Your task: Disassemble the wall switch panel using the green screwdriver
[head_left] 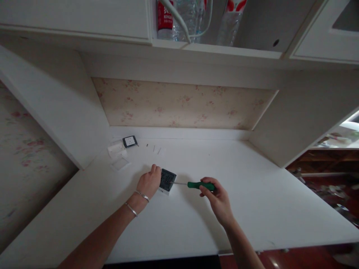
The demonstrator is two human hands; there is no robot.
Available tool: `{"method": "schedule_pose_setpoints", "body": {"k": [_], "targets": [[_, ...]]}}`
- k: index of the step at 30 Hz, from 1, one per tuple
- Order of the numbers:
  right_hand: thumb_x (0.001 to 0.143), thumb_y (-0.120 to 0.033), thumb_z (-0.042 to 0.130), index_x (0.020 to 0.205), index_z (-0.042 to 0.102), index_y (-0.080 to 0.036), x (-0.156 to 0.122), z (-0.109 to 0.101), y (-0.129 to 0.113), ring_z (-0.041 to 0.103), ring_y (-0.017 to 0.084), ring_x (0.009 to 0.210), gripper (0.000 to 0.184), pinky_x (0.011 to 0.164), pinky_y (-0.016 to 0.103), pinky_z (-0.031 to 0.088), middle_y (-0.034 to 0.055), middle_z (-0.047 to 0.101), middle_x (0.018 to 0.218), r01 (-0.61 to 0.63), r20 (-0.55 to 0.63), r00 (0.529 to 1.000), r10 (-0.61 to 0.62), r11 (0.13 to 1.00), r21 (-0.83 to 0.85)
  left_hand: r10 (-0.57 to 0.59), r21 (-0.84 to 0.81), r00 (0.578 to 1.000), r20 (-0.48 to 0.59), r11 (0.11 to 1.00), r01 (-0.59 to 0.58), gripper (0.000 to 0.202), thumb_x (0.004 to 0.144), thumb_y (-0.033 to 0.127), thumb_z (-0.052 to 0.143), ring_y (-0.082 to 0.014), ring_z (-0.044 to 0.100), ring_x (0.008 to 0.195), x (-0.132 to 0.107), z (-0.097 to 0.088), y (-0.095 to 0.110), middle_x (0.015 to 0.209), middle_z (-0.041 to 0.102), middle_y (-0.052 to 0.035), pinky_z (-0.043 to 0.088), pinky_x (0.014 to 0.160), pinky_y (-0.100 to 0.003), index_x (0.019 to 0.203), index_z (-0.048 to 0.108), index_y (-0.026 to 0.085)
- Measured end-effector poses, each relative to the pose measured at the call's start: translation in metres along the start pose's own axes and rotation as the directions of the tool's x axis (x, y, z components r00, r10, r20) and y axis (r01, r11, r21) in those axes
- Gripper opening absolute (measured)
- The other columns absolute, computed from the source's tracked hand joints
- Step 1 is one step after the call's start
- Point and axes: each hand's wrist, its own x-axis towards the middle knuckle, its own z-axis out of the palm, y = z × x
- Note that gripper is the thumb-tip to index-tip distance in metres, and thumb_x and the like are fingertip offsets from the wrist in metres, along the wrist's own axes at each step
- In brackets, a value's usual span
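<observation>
Above the white desk, my left hand (150, 182) grips the left edge of a small square wall socket panel (167, 178), its fingers closed. The panel is dark on the side I see, with a white part along its lower edge, and it stands tilted. My right hand (215, 194) is wrapped around the green handle of a screwdriver (193, 184). The screwdriver lies nearly level, its metal shaft pointing left. Its tip meets the dark side of the panel, though exactly where it sits is too small to make out.
At the back left of the desk (252, 220) lie a dark-framed plate with a white centre (129, 141), a clear plastic cover (120, 163), a whitish packet (116, 149) and several thin screws (159, 151). Overhead, a shelf (218, 49) holds plastic bottles (231, 24) and a white cable (179, 20).
</observation>
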Motion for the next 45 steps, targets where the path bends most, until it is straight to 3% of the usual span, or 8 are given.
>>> {"method": "schedule_pose_setpoints", "body": {"k": [5, 9, 21, 27, 32, 35, 39, 45], "targets": [[0.076, -0.032, 0.073, 0.094, 0.063, -0.022, -0.005, -0.001, 0.008, 0.059, 0.013, 0.067, 0.023, 0.059, 0.028, 0.051, 0.0024, 0.060, 0.103, -0.040, -0.118, 0.991, 0.059, 0.987, 0.157, -0.158, -0.243, 0.981, -0.113, 0.962, 0.127, 0.031, 0.100, 0.031, 0.024, -0.0207, 0.065, 0.085, 0.020, 0.009, -0.019, 0.104, 0.058, -0.0098, 0.050, 0.068, -0.030, 0.105, 0.051, 0.016], [0.073, -0.030, 0.076, 0.090, 0.064, -0.022, -0.010, -0.004, 0.015, 0.057, 0.010, 0.062, 0.023, 0.054, 0.024, 0.048, 0.0000, 0.061, 0.095, -0.097, -0.175, 0.972, 0.155, 0.948, 0.302, -0.251, -0.334, 0.967, -0.039, 0.915, 0.224, 0.032, 0.099, 0.029, 0.027, -0.0219, 0.062, 0.101, 0.053, 0.027, -0.044, 0.107, 0.062, -0.0117, 0.047, 0.082, -0.030, 0.104, 0.055, 0.015], [0.069, -0.030, 0.078, 0.096, 0.066, -0.026, -0.013, -0.012, 0.036, 0.056, 0.009, 0.058, 0.030, 0.049, 0.021, 0.047, -0.0022, 0.067, 0.092, -0.164, -0.231, 0.927, 0.294, 0.875, 0.456, -0.238, -0.369, 0.968, 0.077, 0.895, 0.250, 0.027, 0.090, 0.027, 0.043, -0.0246, 0.064, 0.099, 0.112, 0.056, -0.072, 0.103, 0.069, -0.0140, 0.047, 0.085, -0.033, 0.090, 0.067, 0.015], [0.077, -0.039, 0.070, 0.097, 0.066, -0.027, 0.007, -0.008, 0.029, 0.063, 0.015, 0.079, 0.024, 0.062, 0.026, 0.050, 0.0007, 0.069, 0.100, -0.092, -0.345, 0.902, 0.261, 0.895, 0.437, -0.195, -0.505, 0.981, -0.004, 0.847, 0.166, 0.035, 0.094, 0.029, 0.035, -0.0204, 0.060, 0.106, 0.077, 0.041, -0.070, 0.114, 0.065, -0.0105, 0.047, 0.092, -0.032, 0.109, 0.064, 0.015], [0.079, -0.043, 0.068, 0.100, 0.061, -0.028, 0.034, 0.018, 0.000, 0.061, 0.016, 0.088, 0.027, 0.066, 0.028, 0.049, -0.0004, 0.065, 0.098, -0.032, -0.404, 0.883, 0.238, 0.890, 0.455, 0.133, -0.785, 0.991, 0.027, 0.616, -0.061, 0.052, 0.083, 0.042, 0.057, -0.0220, 0.050, 0.125, 0.023, 0.029, -0.057, 0.140, 0.049, -0.0076, 0.046, 0.098, -0.034, 0.132, 0.052, 0.024], [0.076, -0.037, 0.071, 0.098, 0.058, -0.030, 0.049, 0.038, -0.025, 0.060, 0.016, 0.088, 0.027, 0.070, 0.031, 0.050, -0.0036, 0.061, 0.091, -0.029, -0.274, 0.934, 0.230, 0.812, 0.583, 0.257, -0.774, 0.966, 0.026, 0.617, -0.143, 0.072, 0.073, 0.040, 0.071, -0.0251, 0.034, 0.137, 0.003, 0.030, -0.047, 0.149, 0.037, -0.0089, 0.030, 0.113, -0.040, 0.138, 0.045, 0.023], [0.076, -0.036, 0.068, 0.090, 0.053, -0.028, 0.061, 0.064, -0.053, 0.057, 0.011, 0.067, 0.022, 0.064, 0.027, 0.048, -0.0060, 0.055, 0.079, 0.021, -0.176, 0.976, 0.126, 0.755, 0.655, 0.230, -0.725, 0.973, 0.008, 0.672, -0.153, 0.072, 0.071, 0.045, 0.072, -0.0264, 0.037, 0.132, -0.006, 0.034, -0.034, 0.142, 0.042, -0.0099, 0.028, 0.114, -0.042, 0.135, 0.048, 0.023], [0.084, -0.055, 0.053, 0.071, 0.048, -0.021, 0.072, 0.095, -0.067, 0.038, 0.008, 0.043, 0.037, 0.041, 0.021, 0.031, -0.0056, 0.044, 0.056, 0.049, -0.147, 0.988, 0.034, 0.852, 0.522, 0.068, -0.652, 0.993, -0.099, 0.750, -0.117, 0.068, 0.067, 0.049, 0.074, -0.0266, 0.047, 0.116, -0.019, 0.037, -0.014, 0.123, 0.045, -0.0090, 0.038, 0.105, -0.041, 0.126, 0.053, 0.024]]}}
